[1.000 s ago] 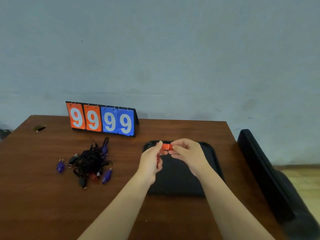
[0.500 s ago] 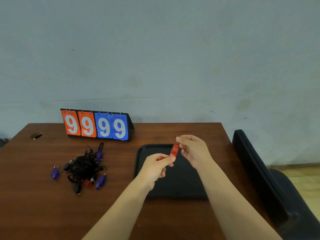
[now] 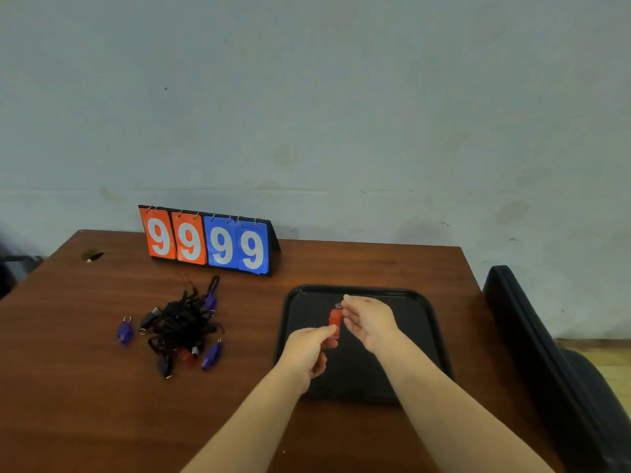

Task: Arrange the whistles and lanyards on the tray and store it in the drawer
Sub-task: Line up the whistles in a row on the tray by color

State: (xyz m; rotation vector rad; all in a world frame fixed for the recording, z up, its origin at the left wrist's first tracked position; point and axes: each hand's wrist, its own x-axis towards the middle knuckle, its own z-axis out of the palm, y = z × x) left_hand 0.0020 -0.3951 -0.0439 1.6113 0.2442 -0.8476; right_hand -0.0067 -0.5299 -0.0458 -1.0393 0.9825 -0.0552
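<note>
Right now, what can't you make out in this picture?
- Head view: red whistle, lower end covered by the left hand; right hand hides its far side.
- Lanyard pile: too tangled to count.
- Tray: near edge behind both forearms.
- Drawer: out of frame.

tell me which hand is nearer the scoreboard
Right. The right hand is over the tray's far part, below-right of the scoreboard; the left hand sits nearer the person.

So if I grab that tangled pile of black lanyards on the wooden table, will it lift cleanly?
Probably not. The tangled black lanyards look floppy, so loops would likely sag, and the clipped purple whistles probably dangle along.
</note>
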